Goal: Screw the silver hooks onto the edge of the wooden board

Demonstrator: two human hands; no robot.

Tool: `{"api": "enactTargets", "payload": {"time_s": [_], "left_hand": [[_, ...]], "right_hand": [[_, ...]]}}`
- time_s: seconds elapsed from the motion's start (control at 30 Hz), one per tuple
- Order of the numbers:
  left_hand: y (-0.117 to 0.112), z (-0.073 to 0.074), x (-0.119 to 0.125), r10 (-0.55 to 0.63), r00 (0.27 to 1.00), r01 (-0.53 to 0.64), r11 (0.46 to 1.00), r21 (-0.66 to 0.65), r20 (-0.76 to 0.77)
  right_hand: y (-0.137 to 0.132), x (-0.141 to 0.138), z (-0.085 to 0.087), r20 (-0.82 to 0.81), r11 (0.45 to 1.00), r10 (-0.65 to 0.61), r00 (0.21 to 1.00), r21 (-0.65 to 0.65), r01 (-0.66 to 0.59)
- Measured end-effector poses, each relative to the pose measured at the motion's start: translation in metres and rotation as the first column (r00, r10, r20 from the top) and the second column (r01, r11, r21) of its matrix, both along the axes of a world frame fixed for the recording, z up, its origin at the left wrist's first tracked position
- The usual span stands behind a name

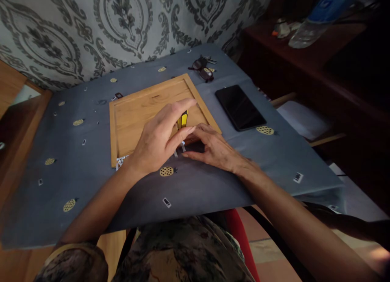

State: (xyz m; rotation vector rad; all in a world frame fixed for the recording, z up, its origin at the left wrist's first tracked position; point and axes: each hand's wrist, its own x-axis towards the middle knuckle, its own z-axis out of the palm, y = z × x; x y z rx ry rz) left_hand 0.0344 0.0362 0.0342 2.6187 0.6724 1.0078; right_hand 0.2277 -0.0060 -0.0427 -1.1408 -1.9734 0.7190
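A wooden panel with a raised frame [143, 107] lies flat on the grey pineapple-print cloth [76, 180]. My left hand [158, 137] reaches over its near edge with fingers closed round a yellow-handled tool [183, 119] that stands upright. My right hand [213, 148] rests at the panel's near right corner, fingers curled and pressed against the wood. Small metal fittings [121, 161] stick out along the panel's near edge, and the tool's tip is hidden behind my fingers.
A black phone [239, 107] lies right of the panel, dark glasses [202, 67] beyond it near the patterned wall. A clear bottle [310, 28] lies on a dark wooden shelf at the right. The table edge runs just in front of my lap.
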Motion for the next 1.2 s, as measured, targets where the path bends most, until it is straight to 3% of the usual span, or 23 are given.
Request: {"api": "enactTargets", "payload": {"time_s": [0.17, 0.73, 1.2], "left_hand": [[-0.0015, -0.0016, -0.0013, 0.116, 0.993, -0.117, 0.992, 0.038, 0.026], [0.0047, 0.0029, -0.0054, -0.024, 0.998, 0.03, 0.993, -0.111, 0.054], [0.0069, 0.0024, -0.0062, -0.015, 0.999, 0.019, 0.992, -0.124, 0.033]], "right_hand": [[0.0, 0.0, -0.0009, -0.023, 1.0, 0.011, 1.0, -0.002, -0.011], [-0.0006, -0.0002, -0.0001, -0.019, 1.0, 0.015, 1.0, 0.004, -0.015], [0.0004, 0.0006, -0.001, -0.015, 1.0, 0.013, 1.0, -0.002, -0.013]]}}
